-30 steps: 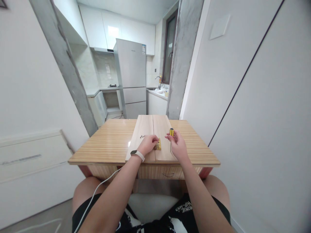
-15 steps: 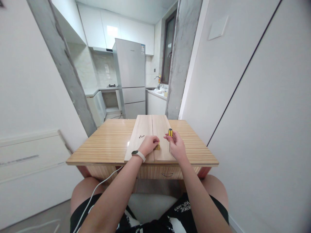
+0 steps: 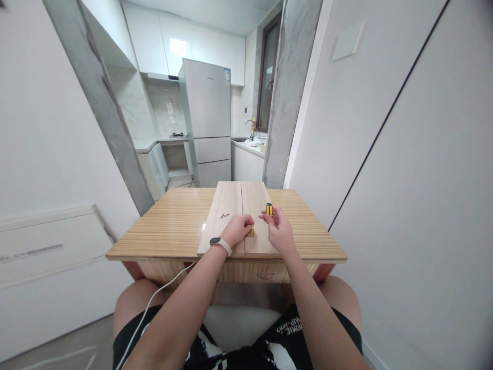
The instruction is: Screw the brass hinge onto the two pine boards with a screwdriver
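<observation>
Two pale wooden boards (image 3: 227, 195) lie side by side, with a narrow seam between them. My left hand (image 3: 239, 227), wearing a watch with a light strap, rests across the seam. Its fingers are pinched at a small brass-coloured hinge (image 3: 251, 233) on the right board, hiding part of it. My right hand (image 3: 280, 231) is closed round a screwdriver (image 3: 269, 209) with a yellow and black handle, held above the right board. The screwdriver's shaft cannot be made out. A few dark screws (image 3: 225, 216) lie on the left board, beyond my left hand.
The boards lie on a striped wooden table (image 3: 162, 226) with a drawer in its front. A white cable (image 3: 162, 289) runs from the table's front edge past my left leg. Beyond stand a silver fridge (image 3: 211, 113) and kitchen counters. A white wall (image 3: 404, 205) rises at the right.
My right hand and the screwdriver have shifted very slightly to the left. My left hand stays at the hinge, and the screws lie as before.
</observation>
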### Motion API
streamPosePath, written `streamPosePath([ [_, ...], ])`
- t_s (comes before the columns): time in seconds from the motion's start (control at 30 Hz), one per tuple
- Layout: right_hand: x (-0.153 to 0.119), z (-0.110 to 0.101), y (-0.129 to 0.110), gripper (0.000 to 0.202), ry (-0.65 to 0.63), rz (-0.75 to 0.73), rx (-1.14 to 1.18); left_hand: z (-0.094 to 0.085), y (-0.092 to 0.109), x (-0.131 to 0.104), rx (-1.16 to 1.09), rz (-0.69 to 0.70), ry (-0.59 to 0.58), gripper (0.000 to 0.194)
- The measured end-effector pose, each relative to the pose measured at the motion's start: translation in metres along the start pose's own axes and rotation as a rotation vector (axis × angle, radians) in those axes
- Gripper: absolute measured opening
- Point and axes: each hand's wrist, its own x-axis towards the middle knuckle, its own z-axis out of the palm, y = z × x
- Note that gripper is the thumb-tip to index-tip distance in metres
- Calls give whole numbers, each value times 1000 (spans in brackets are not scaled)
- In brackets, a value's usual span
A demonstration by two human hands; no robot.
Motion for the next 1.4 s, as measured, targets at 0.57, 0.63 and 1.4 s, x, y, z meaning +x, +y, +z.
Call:
streamPosePath([
  [0.57, 46, 25, -31, 38, 69, -20, 198, 5, -5, -6, -56, -25, 31, 27],
  [0.63, 49, 32, -28, 40, 57, -10, 210, 5, -4, -7, -61, -31, 30, 26],
  [1.4, 58, 36, -12, 43, -140, 29, 194, 5, -8, -7, -52, -8, 45, 22],
])
